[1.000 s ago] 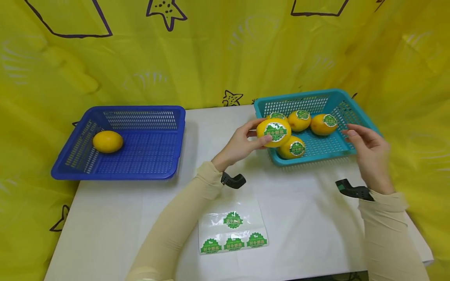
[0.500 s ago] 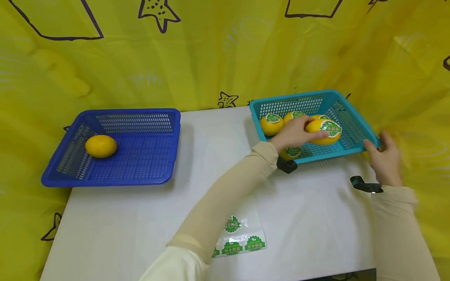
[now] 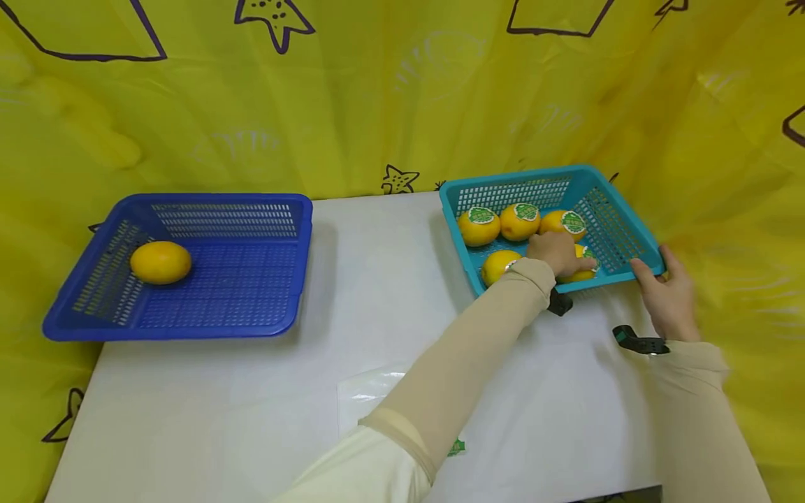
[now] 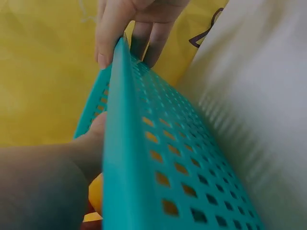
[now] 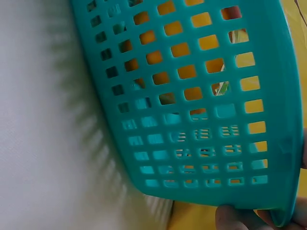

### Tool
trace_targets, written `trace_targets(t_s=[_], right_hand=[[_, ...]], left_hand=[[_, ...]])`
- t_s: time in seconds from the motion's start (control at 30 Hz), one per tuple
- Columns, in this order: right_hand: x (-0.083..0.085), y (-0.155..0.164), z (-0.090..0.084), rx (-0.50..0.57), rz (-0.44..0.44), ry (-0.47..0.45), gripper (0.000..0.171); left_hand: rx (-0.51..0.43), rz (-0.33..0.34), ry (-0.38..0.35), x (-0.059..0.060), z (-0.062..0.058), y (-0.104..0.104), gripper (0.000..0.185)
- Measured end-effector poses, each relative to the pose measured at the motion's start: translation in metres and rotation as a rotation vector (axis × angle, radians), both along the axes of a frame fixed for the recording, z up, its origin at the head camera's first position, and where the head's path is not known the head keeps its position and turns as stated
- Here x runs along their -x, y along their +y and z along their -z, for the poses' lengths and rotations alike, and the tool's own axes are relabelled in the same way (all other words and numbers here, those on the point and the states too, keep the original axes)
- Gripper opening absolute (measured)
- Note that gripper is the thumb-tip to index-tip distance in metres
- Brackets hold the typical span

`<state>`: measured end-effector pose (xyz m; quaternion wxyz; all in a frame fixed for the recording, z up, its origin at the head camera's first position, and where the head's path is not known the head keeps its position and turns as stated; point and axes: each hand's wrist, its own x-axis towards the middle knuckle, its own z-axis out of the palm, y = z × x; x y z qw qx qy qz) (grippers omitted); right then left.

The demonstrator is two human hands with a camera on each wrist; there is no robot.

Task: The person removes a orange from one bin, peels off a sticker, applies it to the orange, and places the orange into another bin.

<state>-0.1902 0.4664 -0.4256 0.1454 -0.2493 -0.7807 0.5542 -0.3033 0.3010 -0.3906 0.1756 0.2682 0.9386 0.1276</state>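
My left hand (image 3: 558, 253) is down inside the teal basket (image 3: 462, 244), its fingers round a yellow lemon (image 3: 575, 274) near the front wall. A green and white sticker shows on that lemon, partly covered by the hand. My right hand (image 3: 671, 297) grips the basket's front right corner, thumb on the rim and fingers beyond it. The left wrist view shows this grip, with the right hand (image 4: 144, 21) over the corner. Several other lemons lie in the basket; stickers show on a back-left lemon (image 3: 479, 232) and a middle one (image 3: 518, 227).
A blue basket (image 3: 239, 286) on the left holds one lemon (image 3: 160, 263) with no sticker showing. On the white table (image 3: 377, 293), a clear sticker sheet (image 3: 367, 391) lies partly under my left forearm. A yellow patterned curtain (image 3: 352, 105) hangs behind.
My left hand has carried the stickered lemon rightward and down into the teal basket. My right hand has moved from above the basket to grip its front right corner.
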Motion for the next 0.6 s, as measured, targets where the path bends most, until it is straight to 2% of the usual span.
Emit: trace_targets(t_s=[0.07,0.17,0.37,0.6], right_hand=[[0.002,-0.003,0.003,-0.040,-0.007,-0.037,0.075],[0.004,-0.005,0.005,-0.006,-0.004,-0.019,0.075],[0.002,-0.003,0.002,-0.174,0.021,-0.090,0.072],[0.005,-0.005,0.001,-0.197,0.041,-0.116,0.071]], left_hand=[[0.019,-0.020,0.008,-0.002,0.004,0.000,0.047],[0.027,-0.022,0.007,-0.003,0.007,0.001,0.043],[0.053,-0.022,-0.043,-0.004,0.005,0.012,0.037],[0.060,-0.008,-0.045,-0.001,0.012,0.022,0.033]])
